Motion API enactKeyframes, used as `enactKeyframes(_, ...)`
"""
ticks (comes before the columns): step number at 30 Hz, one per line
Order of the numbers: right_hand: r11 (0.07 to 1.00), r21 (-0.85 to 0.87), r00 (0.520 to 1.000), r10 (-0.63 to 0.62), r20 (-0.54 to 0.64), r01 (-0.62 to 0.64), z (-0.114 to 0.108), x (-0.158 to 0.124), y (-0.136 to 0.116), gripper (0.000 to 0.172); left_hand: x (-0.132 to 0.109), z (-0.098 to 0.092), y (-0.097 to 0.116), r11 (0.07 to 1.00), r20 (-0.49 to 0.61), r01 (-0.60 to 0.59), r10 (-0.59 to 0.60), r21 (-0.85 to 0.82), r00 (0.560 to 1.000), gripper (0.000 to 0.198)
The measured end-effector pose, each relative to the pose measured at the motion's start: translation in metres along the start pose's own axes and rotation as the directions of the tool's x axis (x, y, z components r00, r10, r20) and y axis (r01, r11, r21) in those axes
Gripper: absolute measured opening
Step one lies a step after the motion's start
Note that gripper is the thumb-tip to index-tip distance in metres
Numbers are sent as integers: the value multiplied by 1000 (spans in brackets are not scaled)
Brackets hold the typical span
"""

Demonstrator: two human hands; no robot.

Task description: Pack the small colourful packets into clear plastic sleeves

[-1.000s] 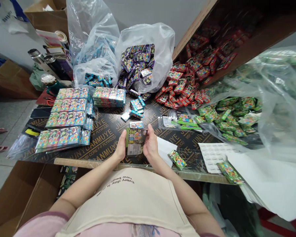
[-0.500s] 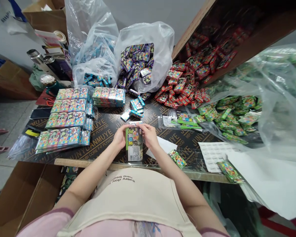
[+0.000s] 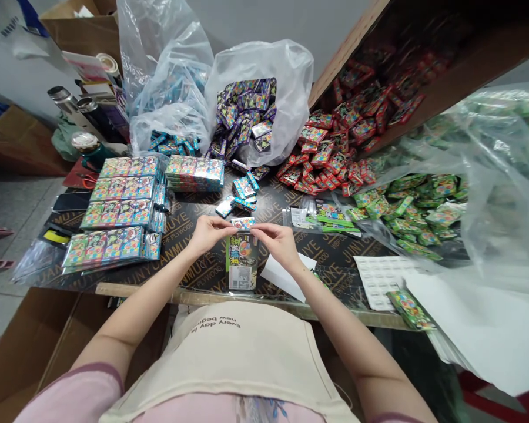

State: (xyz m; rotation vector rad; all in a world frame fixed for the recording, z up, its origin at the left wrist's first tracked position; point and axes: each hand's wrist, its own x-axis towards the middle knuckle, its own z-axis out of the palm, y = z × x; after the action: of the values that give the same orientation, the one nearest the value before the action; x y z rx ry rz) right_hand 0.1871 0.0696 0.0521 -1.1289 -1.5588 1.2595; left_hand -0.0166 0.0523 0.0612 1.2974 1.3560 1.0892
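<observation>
A printed plastic pouch (image 3: 242, 258) lies upright before me near the table's front edge, dark with a green left side and a white barcode label. My left hand (image 3: 209, 233) pinches its top edge at the left corner, fingers closed. At the right corner my right hand (image 3: 280, 242) pinches the same edge with thumb and finger. Just beyond that edge, between my fingertips, sits a small blue-edged box (image 3: 243, 222); whether it is partly inside the pouch, I cannot tell. White paper (image 3: 286, 276) lies under my right wrist, partly covering a green packet.
Stacked packs (image 3: 123, 194) stand on the left. Loose blue boxes (image 3: 244, 187) lie ahead. Behind are a bag of purple boxes (image 3: 242, 111), a pile of red boxes (image 3: 326, 150) and green packets (image 3: 417, 205). Flat pouches (image 3: 330, 217) and a label sheet (image 3: 379, 276) are right.
Both hands have drawn outward from the pouch's sides to pinch its top corners, elbows spreading wider. The small box beyond the top edge shows more, and my right arm covers more of the green packet.
</observation>
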Motion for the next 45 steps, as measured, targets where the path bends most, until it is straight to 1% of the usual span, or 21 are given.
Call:
enactKeyframes(3, 999, 27, 998, 45, 32, -46, 1, 3, -8, 22, 5, -3, 6, 997, 57, 81, -81, 1, 995, 18)
enactKeyframes(5, 999, 11, 999, 40, 35, -41, 0, 3, -12, 21, 4, -3, 11, 996, 62, 47, -52, 77, 997, 13)
enactKeyframes(8, 998, -57, 999, 12, 51, -9, -4, -4, -13, 18, -6, -2, 14, 963, 79, -133, 118, 234, 990, 8)
enactKeyframes(11, 980, -154, 992, -120, 45, 126, -10, -20, -10, 13, -20, 1, 10, 866, 147, -390, 362, 314, 921, 11)
enactKeyframes(14, 949, -199, 969, -245, 24, 245, -14, -32, -2, 13, -27, 5, 4, 806, 164, -508, 481, 305, 861, 10)
enactKeyframes(17, 958, -166, 971, -227, 71, 236, -18, -24, 12, 17, -22, 3, 3, 863, 97, -448, 437, 233, 894, 7)
enactKeyframes(20, 949, -237, 978, -191, 87, 206, -22, 4, 37, 26, -16, -15, 6, 944, -142, -282, 307, 172, 941, 9)
enactKeyframes(21, 926, -312, 977, -187, 105, 211, -21, 15, 47, 31, -15, -24, 5, 960, -257, -222, 261, 171, 931, 11)
enactKeyframes(23, 837, -488, 965, -164, 203, 245, -18, 32, 65, 45, -21, -44, -1, 973, -470, -86, 181, 216, 864, 16)
enactKeyframes(25, 719, -628, 943, -116, 313, 297, -12, 41, 78, 49, -33, -62, -13, 933, -535, 79, 130, 350, 835, 17)
enactKeyframes(27, 615, -727, 941, -81, 327, 306, -6, 40, 83, 45, -48, -73, -28, 782, -452, 224, 82, 582, 888, 16)
enactKeyframes(29, 552, -789, 958, -70, 279, 270, -3, 33, 82, 47, -61, -74, -41, 574, -318, 245, 29, 781, 948, 15)
enactKeyframes(30, 539, -806, 966, -66, 250, 245, -4, 30, 81, 53, -64, -71, -45, 503, -243, 201, 19, 840, 970, 15)
enactKeyframes(32, 545, -806, 970, -60, 235, 229, -8, 26, 79, 69, -64, -59, -51, 474, -26, 11, 24, 880, 999, 24)
enactKeyframes(33, 557, -794, 965, -56, 256, 243, -11, 26, 78, 75, -60, -50, -52, 493, 111, -114, 35, 863, 993, 36)
enactKeyframes(35, 584, -759, 944, -43, 327, 289, -17, 30, 79, 84, -49, -31, -53, 530, 358, -333, 60, 780, 932, 70)
enactKeyframes(37, 611, -731, 929, -21, 370, 305, -21, 37, 82, 89, -36, -12, -55, 528, 503, -457, 64, 716, 862, 96)
enactKeyframes(39, 643, -713, 932, -5, 362, 280, -22, 42, 86, 91, -25, 1, -56, 495, 571, -515, 47, 700, 820, 104)
enactKeyframes(41, 682, -685, 944, -22, 330, 255, -22, 44, 88, 87, -18, 8, -58, 461, 603, -542, 19, 703, 798, 99)
enactKeyframes(43, 734, -627, 952, -84, 294, 259, -22, 41, 87, 82, -16, 8, -58, 444, 597, -535, -1, 719, 802, 89)
enactKeyframes(45, 793, -543, 955, -167, 244, 278, -23, 35, 80, 80, -16, 5, -56, 448, 551, -491, -4, 747, 835, 81)
